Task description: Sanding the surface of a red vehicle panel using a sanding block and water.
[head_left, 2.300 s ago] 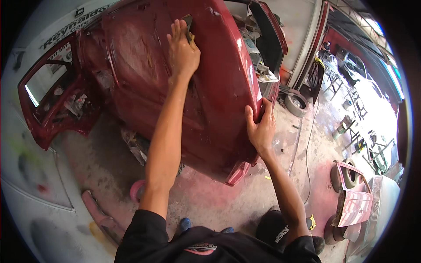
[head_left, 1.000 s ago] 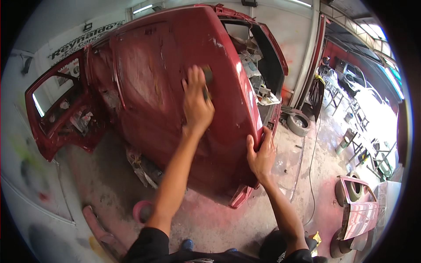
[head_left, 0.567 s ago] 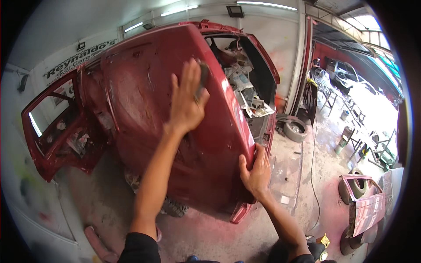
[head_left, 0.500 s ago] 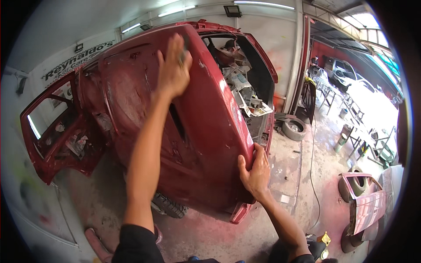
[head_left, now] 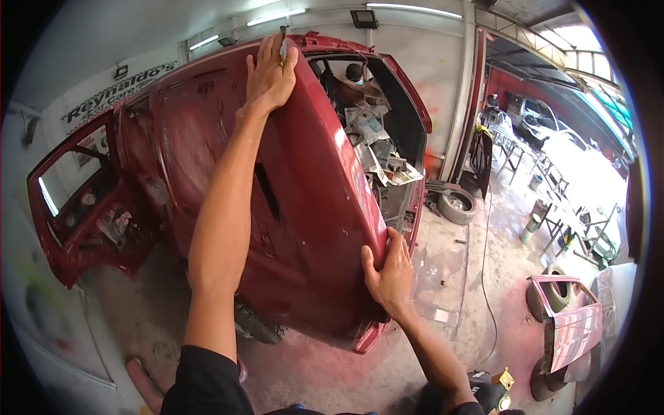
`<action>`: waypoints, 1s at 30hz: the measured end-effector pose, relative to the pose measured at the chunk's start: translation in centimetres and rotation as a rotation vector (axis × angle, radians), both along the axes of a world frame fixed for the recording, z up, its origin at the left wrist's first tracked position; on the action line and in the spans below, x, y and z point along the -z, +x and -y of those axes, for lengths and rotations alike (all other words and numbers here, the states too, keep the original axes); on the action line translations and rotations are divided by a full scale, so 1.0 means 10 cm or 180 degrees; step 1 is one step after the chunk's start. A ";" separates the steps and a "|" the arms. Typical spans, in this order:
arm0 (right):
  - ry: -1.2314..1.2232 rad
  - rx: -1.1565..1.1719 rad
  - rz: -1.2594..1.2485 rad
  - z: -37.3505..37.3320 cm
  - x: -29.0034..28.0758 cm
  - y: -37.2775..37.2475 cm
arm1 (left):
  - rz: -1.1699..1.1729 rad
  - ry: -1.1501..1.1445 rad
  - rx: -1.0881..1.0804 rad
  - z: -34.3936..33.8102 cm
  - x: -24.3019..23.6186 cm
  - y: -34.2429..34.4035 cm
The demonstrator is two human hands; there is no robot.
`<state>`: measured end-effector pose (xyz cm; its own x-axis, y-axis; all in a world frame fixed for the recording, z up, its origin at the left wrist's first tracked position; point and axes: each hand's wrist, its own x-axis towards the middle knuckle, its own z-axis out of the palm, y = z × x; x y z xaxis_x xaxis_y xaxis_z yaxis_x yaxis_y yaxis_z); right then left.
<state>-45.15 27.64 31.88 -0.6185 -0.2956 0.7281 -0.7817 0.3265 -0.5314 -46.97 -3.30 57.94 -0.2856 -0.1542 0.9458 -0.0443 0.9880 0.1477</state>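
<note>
While the right hand (head_left: 390, 280) lies spread on bodywork (head_left: 308, 187), the left (head_left: 270, 79) grips a pad (head_left: 283, 43), long axis forward.

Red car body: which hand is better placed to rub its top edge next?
Probably the left hand, stretched up there with a thin dark pad; the right hand rests lower, against the red car body.
</note>
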 end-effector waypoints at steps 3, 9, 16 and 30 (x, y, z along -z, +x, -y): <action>-0.0152 0.0133 0.0049 -0.08 0.04 -0.14 | -0.0008 -0.0795 0.0386 -0.59 0.78 -0.09; -0.0130 -0.0131 -0.0054 -0.01 0.02 -0.10 | 0.0237 -0.0470 -0.0203 -0.01 -0.05 -0.03; -0.0294 0.0058 -0.0161 -0.04 0.11 -0.21 | -0.0433 -0.1322 0.0581 -0.53 0.82 -0.13; -0.0289 0.0000 -0.0249 -0.02 0.10 -0.16 | -0.0336 -0.0247 -0.0103 -0.11 -0.10 -0.04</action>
<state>-46.76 27.87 30.85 -0.5588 -0.2263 0.7978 -0.8218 0.2798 -0.4962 -47.38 -2.15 58.95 -0.1799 -0.0868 0.9799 -0.0646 0.9950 0.0763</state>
